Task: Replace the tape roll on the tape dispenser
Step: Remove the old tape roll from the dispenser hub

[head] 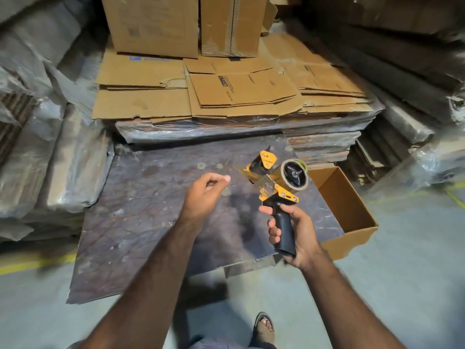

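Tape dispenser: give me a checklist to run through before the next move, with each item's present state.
1. Right hand firmly wraps the tape dispenser handle: ok.
2. Tape roll seated on the hub: ok.
3. Roll new or used up: cannot tell.
4. Left hand free to work: fingers curled, seems to hold nothing: ok.
5. Tape end threaded past the blade: cannot tell.
6. Open cardboard box beside the dispenser, within reach: ok.
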Available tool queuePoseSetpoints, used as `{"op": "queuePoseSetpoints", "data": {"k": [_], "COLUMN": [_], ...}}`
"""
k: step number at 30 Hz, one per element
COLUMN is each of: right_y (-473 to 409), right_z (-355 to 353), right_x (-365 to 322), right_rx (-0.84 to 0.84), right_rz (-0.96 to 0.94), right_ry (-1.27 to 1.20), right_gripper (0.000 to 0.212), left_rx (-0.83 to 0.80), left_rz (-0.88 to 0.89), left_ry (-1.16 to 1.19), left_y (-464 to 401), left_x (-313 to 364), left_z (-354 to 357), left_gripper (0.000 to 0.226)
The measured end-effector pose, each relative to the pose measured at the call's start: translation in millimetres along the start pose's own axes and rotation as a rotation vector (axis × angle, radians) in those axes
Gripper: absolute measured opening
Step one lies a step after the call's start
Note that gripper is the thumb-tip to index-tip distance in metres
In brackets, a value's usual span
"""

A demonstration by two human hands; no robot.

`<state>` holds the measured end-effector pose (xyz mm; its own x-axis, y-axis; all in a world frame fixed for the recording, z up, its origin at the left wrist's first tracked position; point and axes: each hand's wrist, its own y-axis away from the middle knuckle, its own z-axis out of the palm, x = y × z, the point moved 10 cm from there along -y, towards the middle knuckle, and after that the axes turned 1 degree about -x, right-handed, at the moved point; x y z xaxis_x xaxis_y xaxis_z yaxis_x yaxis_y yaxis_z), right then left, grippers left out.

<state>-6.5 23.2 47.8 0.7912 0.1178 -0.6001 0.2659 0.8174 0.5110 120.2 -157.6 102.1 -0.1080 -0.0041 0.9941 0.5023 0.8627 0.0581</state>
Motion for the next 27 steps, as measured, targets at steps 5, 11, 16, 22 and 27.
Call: {"op": "queuePoseSetpoints", "data": {"k": [5, 11, 16, 22, 27], "right_y": [3.6, -4.0, -20.0, -15.8, -17.9], "right_z": [-4.6, 10.2, -21.1, -43.4, -45.7], "right_x": [-15.6, -42.5, -76.5, -106.7, -102.4], "right_rx": [-0.027, -0.155, 0.049, 0.205, 0.071], "right_rz": [-0.013, -0.043, -0.228, -0.371, -0.320], "right_ry": [-0.028, -0.113, 0.206, 0.519, 0.405], "right_gripper": [0.044, 0.025, 0.023, 0.009, 0.022], "left_rx": [-0.050, 0.008, -0.068, -0.116, -0.112], "left_rz": [-0.056, -0.162, -0.298, -0.525, -0.620], "left_ry": [0.043, 0.018, 0.080, 0.114, 0.141], "left_y": [-2.1, -15.3, -16.4, -8.1, 3.1], "left_x": [-1.0, 7.2, 12.7, -0.7, -2.5], "left_z": [24.9, 33.0, 53.7, 79.2, 97.1], "left_gripper": [0.025, 0.039, 0.049, 0.061, 0.061]}}
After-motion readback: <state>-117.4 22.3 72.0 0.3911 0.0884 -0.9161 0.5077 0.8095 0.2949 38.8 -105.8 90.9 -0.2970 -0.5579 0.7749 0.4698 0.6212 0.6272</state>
